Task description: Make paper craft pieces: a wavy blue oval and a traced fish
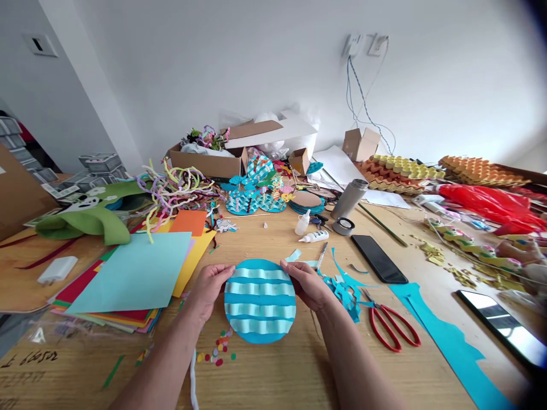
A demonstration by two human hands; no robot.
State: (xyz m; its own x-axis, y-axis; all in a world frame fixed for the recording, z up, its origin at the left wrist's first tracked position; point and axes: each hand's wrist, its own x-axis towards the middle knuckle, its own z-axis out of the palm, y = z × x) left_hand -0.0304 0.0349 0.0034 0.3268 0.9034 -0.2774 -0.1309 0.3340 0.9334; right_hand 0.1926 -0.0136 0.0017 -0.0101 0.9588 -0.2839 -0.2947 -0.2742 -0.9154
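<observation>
A round blue disc (260, 298) with several wavy light-blue paper strips across it faces me at the middle of the view. My left hand (215, 285) pinches its upper left edge, and my right hand (305, 281) pinches its upper right edge. Blue paper scraps (348, 293) lie just right of my right hand, with red-handled scissors (391, 327) beyond them. Small coloured paper dots (220, 347) are scattered below the disc. Past the disc lie a white glue tube (314, 236) and a small white bottle (302, 222).
Coloured paper sheets (132, 279) are stacked at the left. A metal flask (350, 198), a black phone (379, 259) and another phone (499, 324) are at the right. Pipe cleaners (179, 185), blue discs (306, 200) and a cardboard box (209, 162) stand farther back.
</observation>
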